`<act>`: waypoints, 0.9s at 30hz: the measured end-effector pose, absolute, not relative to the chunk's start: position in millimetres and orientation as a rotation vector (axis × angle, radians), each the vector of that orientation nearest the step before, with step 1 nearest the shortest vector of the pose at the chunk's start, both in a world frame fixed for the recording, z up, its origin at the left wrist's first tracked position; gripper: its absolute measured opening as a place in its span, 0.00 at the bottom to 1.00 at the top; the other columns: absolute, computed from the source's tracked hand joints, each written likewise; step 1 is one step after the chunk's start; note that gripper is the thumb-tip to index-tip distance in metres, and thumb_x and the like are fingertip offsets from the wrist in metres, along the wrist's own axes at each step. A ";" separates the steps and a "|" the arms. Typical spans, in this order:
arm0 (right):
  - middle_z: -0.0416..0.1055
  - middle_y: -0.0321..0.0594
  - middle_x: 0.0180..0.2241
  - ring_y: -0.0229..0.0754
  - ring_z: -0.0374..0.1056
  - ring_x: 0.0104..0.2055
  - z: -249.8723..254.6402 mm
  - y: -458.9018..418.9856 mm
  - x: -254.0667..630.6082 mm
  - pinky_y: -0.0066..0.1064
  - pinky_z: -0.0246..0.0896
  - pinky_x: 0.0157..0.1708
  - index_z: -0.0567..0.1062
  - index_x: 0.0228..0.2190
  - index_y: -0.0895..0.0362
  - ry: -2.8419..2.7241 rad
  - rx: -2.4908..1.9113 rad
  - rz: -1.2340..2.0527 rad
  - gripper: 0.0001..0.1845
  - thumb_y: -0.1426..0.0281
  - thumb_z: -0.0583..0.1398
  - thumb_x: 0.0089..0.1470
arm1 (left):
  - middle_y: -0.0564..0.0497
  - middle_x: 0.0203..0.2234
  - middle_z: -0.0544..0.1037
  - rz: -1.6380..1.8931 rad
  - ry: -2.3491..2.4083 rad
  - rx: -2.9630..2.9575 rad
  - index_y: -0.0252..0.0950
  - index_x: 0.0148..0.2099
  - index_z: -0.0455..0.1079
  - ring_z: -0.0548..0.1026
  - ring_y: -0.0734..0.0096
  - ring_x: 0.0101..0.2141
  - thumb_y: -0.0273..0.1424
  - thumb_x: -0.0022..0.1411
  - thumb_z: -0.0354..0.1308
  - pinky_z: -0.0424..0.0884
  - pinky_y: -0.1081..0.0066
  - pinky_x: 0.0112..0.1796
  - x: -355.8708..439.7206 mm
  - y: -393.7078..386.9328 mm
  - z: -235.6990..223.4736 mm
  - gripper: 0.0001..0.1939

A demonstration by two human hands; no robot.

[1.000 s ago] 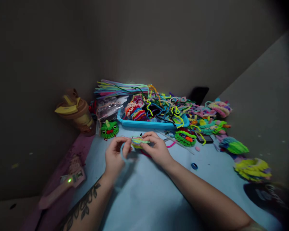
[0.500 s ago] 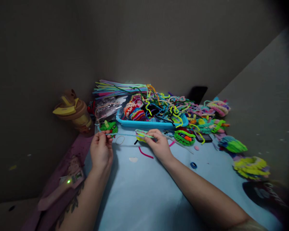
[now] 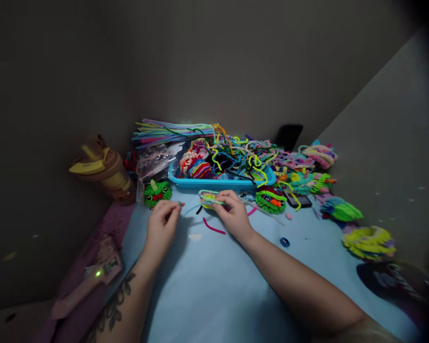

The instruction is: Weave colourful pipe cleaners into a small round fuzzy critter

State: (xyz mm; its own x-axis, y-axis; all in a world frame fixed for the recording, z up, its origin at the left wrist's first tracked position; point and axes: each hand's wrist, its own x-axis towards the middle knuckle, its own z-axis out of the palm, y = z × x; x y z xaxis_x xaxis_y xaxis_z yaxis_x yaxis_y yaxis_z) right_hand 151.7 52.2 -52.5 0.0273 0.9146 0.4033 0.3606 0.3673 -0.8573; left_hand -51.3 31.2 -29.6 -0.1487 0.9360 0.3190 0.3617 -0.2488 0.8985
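My right hand (image 3: 232, 214) is closed on a small looped piece of pastel pipe cleaner (image 3: 208, 194), above the table's middle. From this piece a light blue strand (image 3: 193, 207) runs left toward my left hand (image 3: 163, 224). Thumb and forefinger of the left hand are pinched together near the strand; its end there is blurred. Just behind my left hand lies a green pipe cleaner face with eyes (image 3: 157, 193). A second green one with an orange part (image 3: 270, 202) lies to the right of my right hand. A magenta pipe cleaner piece (image 3: 213, 227) rests below the held loop.
Behind my hands stands a blue tray (image 3: 221, 183) heaped with pipe cleaners, with a long bundle (image 3: 178, 131) behind it. A brown cup (image 3: 109, 176) and a pink glue gun (image 3: 93, 283) are at left. At right are a phone (image 3: 302, 201), fluffy pieces (image 3: 368, 242) and a cap (image 3: 386, 281).
My left hand has moved right, closer to my right hand, and turned. The light blue strand, stretched straight before, now sags. My right hand keeps its hold.
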 end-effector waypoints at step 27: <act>0.70 0.42 0.35 0.46 0.63 0.43 -55.4 37.9 140.1 0.43 0.59 0.46 0.75 0.32 0.52 -1.961 -1.015 0.465 0.05 0.71 0.58 0.54 | 0.49 0.30 0.70 0.953 1.439 2.274 0.36 0.37 0.68 0.69 0.68 0.32 0.28 0.64 0.47 0.66 0.71 0.33 -39.3 18.5 -37.8 0.09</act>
State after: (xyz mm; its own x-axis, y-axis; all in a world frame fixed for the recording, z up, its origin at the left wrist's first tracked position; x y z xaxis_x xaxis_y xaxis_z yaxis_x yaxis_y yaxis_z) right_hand 140.1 37.9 -55.4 -0.3030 0.7981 0.5208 0.4791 0.5999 -0.6407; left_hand -39.3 18.5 -37.8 0.2838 0.8811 0.3783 0.6919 -0.4613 0.5554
